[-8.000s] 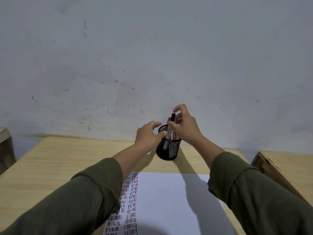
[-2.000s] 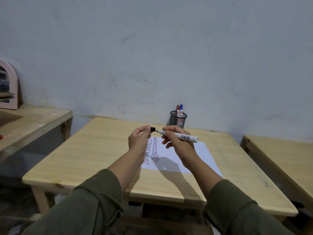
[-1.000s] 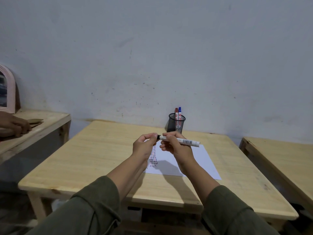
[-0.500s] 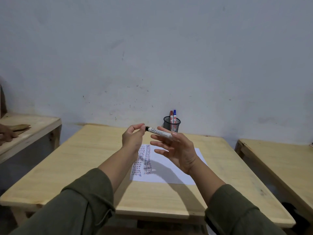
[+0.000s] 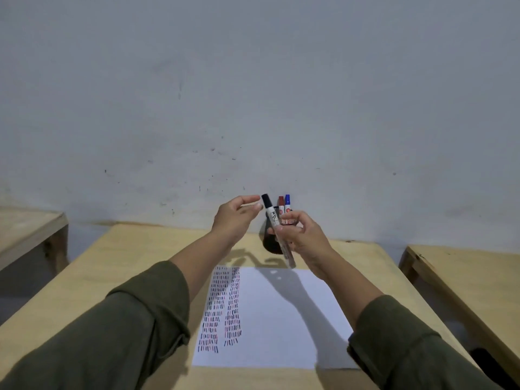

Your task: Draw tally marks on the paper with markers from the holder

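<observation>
1. The right hand [image 5: 302, 235] is raised above the far part of the wooden table [image 5: 135, 266], its fingers curled around the white barrel of a black marker [image 5: 277, 229]; the hand is closed on it.
2. The marker stands nearly upright, tilted a little, with its black capped end up and to the left of the right hand and its lower end reaching down just past the heel of that hand.
3. The left hand [image 5: 235, 220] hovers just left of the marker's cap, thumb and forefinger parted in a loose pinch, holding nothing. Its fingertips lie beside the cap; whether they touch it cannot be told.
4. The black holder [image 5: 270, 243] stands just behind the right hand, largely hidden by it, against the grey wall [image 5: 253, 94].
5. A red marker [image 5: 281, 205] and a blue marker [image 5: 287, 203] rise from the holder, just above the right hand's fingers.
6. The paper [image 5: 281, 319] lies flat on the table below and nearer than both hands. Two columns of tally marks [image 5: 222, 305] run down its left side, under the left forearm.
</observation>
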{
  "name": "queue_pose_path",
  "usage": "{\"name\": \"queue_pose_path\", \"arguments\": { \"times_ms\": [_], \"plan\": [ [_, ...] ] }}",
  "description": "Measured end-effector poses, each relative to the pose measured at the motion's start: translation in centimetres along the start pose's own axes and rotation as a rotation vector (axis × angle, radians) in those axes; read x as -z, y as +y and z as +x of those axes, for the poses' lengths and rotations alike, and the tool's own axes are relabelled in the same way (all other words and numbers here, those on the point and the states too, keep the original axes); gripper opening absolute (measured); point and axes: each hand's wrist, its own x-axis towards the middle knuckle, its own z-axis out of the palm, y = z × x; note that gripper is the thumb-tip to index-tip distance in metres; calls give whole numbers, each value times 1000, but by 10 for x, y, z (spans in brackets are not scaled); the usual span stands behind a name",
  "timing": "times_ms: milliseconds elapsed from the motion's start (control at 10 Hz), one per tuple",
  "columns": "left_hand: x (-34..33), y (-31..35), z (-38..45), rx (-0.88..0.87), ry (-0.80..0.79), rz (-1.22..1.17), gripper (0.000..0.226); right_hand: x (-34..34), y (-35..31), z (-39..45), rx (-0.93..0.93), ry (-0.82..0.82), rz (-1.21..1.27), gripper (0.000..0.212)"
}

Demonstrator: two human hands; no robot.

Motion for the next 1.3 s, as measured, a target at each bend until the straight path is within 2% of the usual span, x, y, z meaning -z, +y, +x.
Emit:
{"name": "queue_pose_path", "arguments": {
  "times_ms": [100,200,300,500,700,900,1200,1300],
  "plan": [
    [-12,-5,28,-24,-33,207,33,20,-2,29,114,115,-71,56],
    [-24,-13,49,-47,-64,407,45,34,-10,55,192,192,-140,80],
    [-35,-24,65,-26,-89,541,51,40,-12,80,263,258,-279,86],
    [-49,-44,83,-6,-91,610,53,39,6,109,346,279,-478,70],
    [-51,-53,86,-31,-70,594,49,37,39,124,255,175,-614,66],
    [-52,-56,86,-29,-49,512,48,36,51,131,242,147,-639,55],
    [-51,-59,86,-32,-53,496,48,31,55,134,241,143,-630,63],
    [-52,-57,88,-42,-22,518,48,30,54,135,261,209,-604,59]
  ]
}}
